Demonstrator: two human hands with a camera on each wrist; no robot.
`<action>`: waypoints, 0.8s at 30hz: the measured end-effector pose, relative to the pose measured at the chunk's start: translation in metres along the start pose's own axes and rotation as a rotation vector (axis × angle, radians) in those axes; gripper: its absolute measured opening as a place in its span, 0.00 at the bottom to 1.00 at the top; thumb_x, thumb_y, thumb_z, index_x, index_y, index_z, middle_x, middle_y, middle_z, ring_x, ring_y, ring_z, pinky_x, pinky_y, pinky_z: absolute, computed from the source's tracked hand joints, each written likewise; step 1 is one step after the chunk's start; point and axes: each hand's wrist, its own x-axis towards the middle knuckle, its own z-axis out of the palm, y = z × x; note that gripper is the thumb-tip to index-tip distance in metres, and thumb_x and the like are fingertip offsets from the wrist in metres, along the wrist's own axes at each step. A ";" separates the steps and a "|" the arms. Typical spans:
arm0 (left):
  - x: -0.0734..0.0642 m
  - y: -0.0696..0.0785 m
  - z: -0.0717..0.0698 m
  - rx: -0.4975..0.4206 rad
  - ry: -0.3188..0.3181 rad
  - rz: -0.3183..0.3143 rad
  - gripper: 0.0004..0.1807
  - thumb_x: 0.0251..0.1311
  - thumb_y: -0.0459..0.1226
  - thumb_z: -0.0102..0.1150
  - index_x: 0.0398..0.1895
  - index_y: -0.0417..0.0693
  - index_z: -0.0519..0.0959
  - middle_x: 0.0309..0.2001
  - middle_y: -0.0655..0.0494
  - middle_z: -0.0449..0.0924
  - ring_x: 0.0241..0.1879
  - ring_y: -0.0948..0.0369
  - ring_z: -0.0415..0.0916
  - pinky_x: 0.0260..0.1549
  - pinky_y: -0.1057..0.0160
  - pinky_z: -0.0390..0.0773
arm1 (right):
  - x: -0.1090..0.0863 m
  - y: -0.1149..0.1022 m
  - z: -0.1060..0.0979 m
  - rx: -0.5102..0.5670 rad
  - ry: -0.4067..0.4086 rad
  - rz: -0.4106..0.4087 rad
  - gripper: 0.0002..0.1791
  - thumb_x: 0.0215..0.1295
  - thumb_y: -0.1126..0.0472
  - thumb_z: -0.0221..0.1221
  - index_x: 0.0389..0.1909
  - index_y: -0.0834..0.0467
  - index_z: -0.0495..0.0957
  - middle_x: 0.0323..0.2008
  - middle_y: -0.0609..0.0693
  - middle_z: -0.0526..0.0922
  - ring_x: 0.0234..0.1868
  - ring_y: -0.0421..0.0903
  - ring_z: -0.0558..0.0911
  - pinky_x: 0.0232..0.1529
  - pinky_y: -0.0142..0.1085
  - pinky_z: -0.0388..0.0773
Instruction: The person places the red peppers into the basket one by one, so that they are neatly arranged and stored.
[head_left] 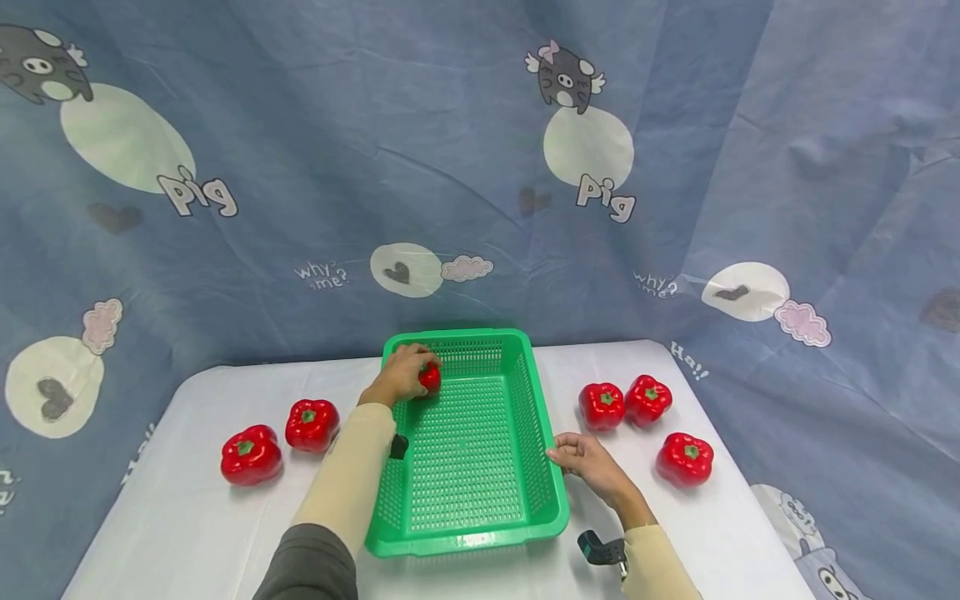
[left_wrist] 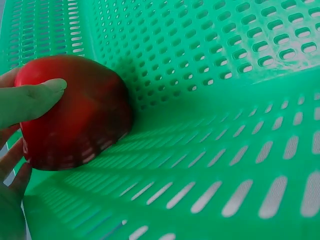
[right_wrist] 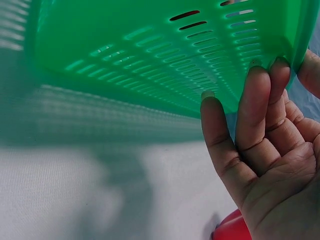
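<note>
A green perforated plastic basket stands in the middle of the white table. In its far left corner my left hand grips a glossy red bell pepper. The left wrist view shows the thumb laid over the side of the bell pepper, fingers around its far side, low by the slotted basket wall. At the basket's right side, my right hand holds the rim. In the right wrist view its fingertips press the outer wall from below, with the thumb up at the rim.
Two red bell peppers, one further left and one nearer the basket, lie on the left of the table. To the right lie three more, at the back, beside it and in front. A blue patterned cloth hangs behind.
</note>
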 end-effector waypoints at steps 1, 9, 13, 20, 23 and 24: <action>0.000 0.000 0.000 0.003 0.001 0.004 0.27 0.49 0.29 0.70 0.55 0.52 0.79 0.65 0.45 0.64 0.64 0.44 0.57 0.62 0.43 0.60 | 0.000 0.000 0.000 0.003 0.001 0.003 0.20 0.67 0.59 0.59 0.48 0.74 0.73 0.36 0.57 0.83 0.34 0.43 0.80 0.41 0.35 0.76; -0.004 -0.003 -0.005 -0.033 0.031 0.036 0.25 0.50 0.34 0.72 0.54 0.51 0.79 0.65 0.45 0.65 0.66 0.43 0.56 0.63 0.40 0.58 | -0.003 -0.003 0.001 -0.013 -0.003 0.012 0.20 0.69 0.58 0.58 0.50 0.73 0.73 0.39 0.58 0.84 0.36 0.45 0.81 0.44 0.36 0.76; -0.013 -0.004 -0.010 -0.056 0.063 0.079 0.25 0.52 0.37 0.71 0.55 0.48 0.78 0.64 0.42 0.66 0.66 0.41 0.56 0.61 0.36 0.58 | -0.002 -0.005 0.002 -0.022 -0.010 0.010 0.21 0.69 0.58 0.57 0.51 0.72 0.72 0.40 0.58 0.84 0.37 0.45 0.81 0.45 0.37 0.76; -0.031 -0.001 -0.020 -0.097 0.078 0.105 0.24 0.52 0.39 0.71 0.54 0.47 0.78 0.62 0.42 0.68 0.63 0.42 0.60 0.60 0.37 0.60 | -0.004 -0.005 0.001 -0.043 -0.010 0.032 0.21 0.69 0.56 0.58 0.51 0.71 0.72 0.39 0.56 0.84 0.39 0.46 0.82 0.50 0.39 0.74; -0.039 0.000 -0.024 -0.133 0.094 0.110 0.24 0.51 0.38 0.71 0.54 0.45 0.78 0.61 0.41 0.69 0.63 0.41 0.60 0.59 0.37 0.61 | -0.004 -0.005 0.001 -0.037 -0.011 0.029 0.21 0.69 0.56 0.57 0.51 0.71 0.72 0.40 0.57 0.84 0.39 0.46 0.82 0.50 0.39 0.74; -0.042 0.000 -0.025 -0.155 0.101 0.104 0.25 0.51 0.38 0.71 0.54 0.45 0.78 0.62 0.41 0.69 0.64 0.41 0.60 0.60 0.37 0.61 | -0.004 -0.005 0.001 -0.031 -0.012 0.027 0.22 0.69 0.56 0.57 0.51 0.71 0.72 0.40 0.57 0.84 0.39 0.46 0.82 0.50 0.38 0.75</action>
